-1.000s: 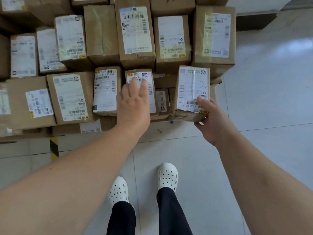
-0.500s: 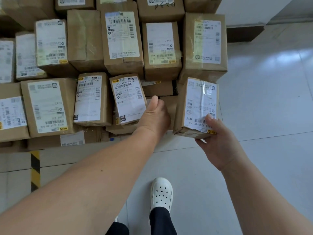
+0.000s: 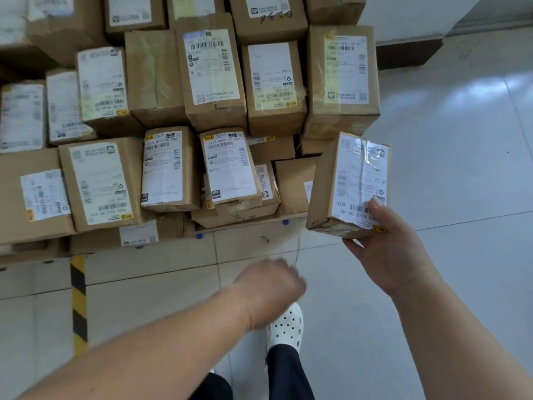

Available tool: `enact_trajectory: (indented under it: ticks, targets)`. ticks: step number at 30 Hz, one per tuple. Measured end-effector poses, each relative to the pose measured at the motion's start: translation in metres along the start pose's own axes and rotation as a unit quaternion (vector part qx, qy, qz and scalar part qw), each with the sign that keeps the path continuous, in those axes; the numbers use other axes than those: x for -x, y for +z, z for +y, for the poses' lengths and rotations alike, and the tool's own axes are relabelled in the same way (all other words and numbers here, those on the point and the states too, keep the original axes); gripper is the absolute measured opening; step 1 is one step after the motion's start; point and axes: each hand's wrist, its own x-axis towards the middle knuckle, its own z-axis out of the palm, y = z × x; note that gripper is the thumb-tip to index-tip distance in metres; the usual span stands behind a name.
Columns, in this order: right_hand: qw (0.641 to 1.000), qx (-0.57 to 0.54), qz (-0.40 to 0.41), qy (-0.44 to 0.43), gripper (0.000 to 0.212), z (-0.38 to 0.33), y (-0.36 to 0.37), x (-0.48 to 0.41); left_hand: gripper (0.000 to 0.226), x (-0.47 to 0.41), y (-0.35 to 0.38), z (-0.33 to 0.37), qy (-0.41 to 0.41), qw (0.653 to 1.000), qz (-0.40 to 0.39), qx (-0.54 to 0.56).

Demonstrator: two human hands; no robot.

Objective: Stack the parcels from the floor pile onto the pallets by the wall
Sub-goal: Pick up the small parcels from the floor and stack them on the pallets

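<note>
My right hand (image 3: 386, 249) grips the near end of a small brown parcel (image 3: 343, 186) with a white label, held tilted in the air just off the right edge of the stack. Several taped cardboard parcels (image 3: 213, 79) with labels lie packed in rows on a low pallet (image 3: 248, 223). A small labelled parcel (image 3: 230, 166) sits at the front of the stack. My left hand (image 3: 271, 287) is blurred, low over the floor in front of the pallet, with nothing in it. Its fingers are too blurred to read.
Pale tiled floor (image 3: 450, 157) spreads to the right and in front. A yellow and black striped strip (image 3: 78, 301) runs along the floor at left. A white wall with dark skirting (image 3: 409, 53) stands behind. My white shoe (image 3: 285, 327) is below.
My left hand left the small parcel at the front of the stack and dropped back toward me. My right hand lifted its parcel off the stack edge and out to the right.
</note>
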Motion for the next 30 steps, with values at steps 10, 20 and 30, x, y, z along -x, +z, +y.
enact_trajectory:
  ticks: [10, 20, 30]
  targets:
    - [0.999, 0.046, -0.016, -0.006, 0.038, 0.003, 0.037, 0.004, 0.031, 0.038, -0.002, -0.029, -0.115, 0.959, 0.255, -0.046]
    - [0.995, 0.100, -0.009, -0.012, 0.024, 0.009, 0.073, -0.039, 0.078, 0.021, -0.045, -0.101, -0.340, 0.930, 0.110, -0.091]
    - [0.974, 0.218, 0.051, -0.024, 0.021, 0.017, 0.122, -0.065, 0.076, 0.029, -0.033, -0.108, -0.356, 0.925, 0.098, -0.087]
